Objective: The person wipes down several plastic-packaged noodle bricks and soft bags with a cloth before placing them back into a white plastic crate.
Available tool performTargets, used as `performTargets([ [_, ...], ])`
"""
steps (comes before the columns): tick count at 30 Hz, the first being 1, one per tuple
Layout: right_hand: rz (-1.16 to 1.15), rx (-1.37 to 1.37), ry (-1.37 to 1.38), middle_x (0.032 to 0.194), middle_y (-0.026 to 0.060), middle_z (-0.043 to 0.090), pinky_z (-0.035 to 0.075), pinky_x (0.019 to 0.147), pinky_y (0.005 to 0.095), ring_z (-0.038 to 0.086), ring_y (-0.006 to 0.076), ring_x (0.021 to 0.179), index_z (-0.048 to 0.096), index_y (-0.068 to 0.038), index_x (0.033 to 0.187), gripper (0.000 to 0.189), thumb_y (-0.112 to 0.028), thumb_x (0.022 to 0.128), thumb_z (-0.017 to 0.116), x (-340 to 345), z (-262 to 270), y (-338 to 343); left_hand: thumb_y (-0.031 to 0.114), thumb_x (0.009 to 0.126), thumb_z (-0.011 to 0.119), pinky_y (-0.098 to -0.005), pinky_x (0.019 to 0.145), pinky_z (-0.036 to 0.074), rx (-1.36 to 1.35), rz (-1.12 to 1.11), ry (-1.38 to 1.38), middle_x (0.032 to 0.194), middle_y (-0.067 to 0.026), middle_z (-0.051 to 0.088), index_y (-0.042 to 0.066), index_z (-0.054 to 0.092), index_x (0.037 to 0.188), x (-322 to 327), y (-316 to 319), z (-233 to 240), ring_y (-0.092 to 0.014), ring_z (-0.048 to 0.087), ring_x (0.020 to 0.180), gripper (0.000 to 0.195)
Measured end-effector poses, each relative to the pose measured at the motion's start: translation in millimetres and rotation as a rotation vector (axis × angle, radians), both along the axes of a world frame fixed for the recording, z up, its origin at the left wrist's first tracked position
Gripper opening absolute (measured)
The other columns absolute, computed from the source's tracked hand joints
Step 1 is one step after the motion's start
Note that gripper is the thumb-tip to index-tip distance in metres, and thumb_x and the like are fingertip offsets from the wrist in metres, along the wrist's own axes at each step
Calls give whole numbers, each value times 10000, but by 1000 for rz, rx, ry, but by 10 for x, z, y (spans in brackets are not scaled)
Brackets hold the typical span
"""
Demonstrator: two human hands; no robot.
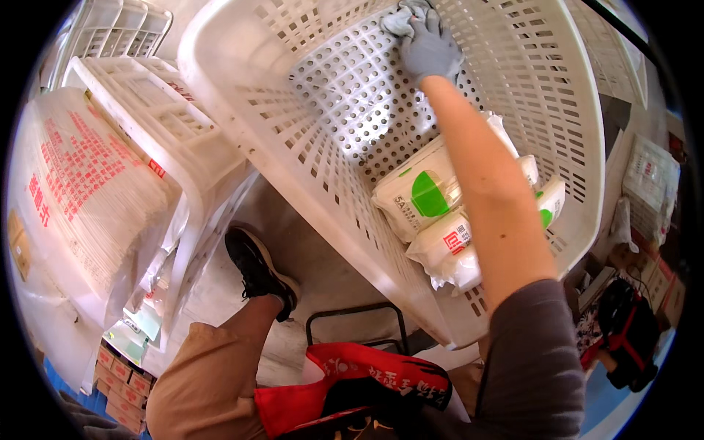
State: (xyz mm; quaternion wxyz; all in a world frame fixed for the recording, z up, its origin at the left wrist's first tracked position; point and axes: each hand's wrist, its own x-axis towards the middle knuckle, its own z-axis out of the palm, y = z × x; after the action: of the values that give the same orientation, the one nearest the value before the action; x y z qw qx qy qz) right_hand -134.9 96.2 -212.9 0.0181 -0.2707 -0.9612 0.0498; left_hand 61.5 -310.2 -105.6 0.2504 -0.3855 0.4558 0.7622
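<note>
My right hand, in a grey glove, reaches deep into a large white perforated plastic basket. Its fingers close over a crumpled greyish cloth at the far end of the basket floor. Under my forearm lie several white plastic-wrapped packs. One large pack bears a green round mark, and a smaller pack with red writing rests against it. Part of another green-marked pack shows on the arm's other side. My left hand is out of view; a dark grey sleeve or glove edge shows at the bottom left.
Left of the basket stands a white plastic crate beside a large plastic-wrapped bundle with red print. Cartons are stacked at lower left. My black shoe is on the floor near a black metal frame. Wrapped goods lie at right.
</note>
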Motion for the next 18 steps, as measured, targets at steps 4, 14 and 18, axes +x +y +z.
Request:
performTargets([
  [4,17,-134,-67,1350,132,480,242,1064,649,306,377,1355,533,-157,1300,424,-334,941,395,-62,-180,-793,512,909,476,-511,1098,356,12,-23,-9,1434,-181,444,40,352,1453,-46,37,-25,-361,459,1290,731],
  [14,1044,22,-339,1263,-47,618,302,1091,515,529,209,1217,685,-266,1095,320,-132,812,618,78,141,-285,508,910,479,-508,1094,362,-18,6,6,1431,-178,448,42,352,1452,-17,-27,39,-357,466,1283,726],
  [18,341,-58,-82,1352,53,540,343,1047,551,398,329,1329,620,-261,1217,384,-182,848,543,14,57,-86,507,910,480,-507,1092,365,-8,3,2,1430,-177,450,43,352,1451,7,-20,-3,-356,469,1281,725],
])
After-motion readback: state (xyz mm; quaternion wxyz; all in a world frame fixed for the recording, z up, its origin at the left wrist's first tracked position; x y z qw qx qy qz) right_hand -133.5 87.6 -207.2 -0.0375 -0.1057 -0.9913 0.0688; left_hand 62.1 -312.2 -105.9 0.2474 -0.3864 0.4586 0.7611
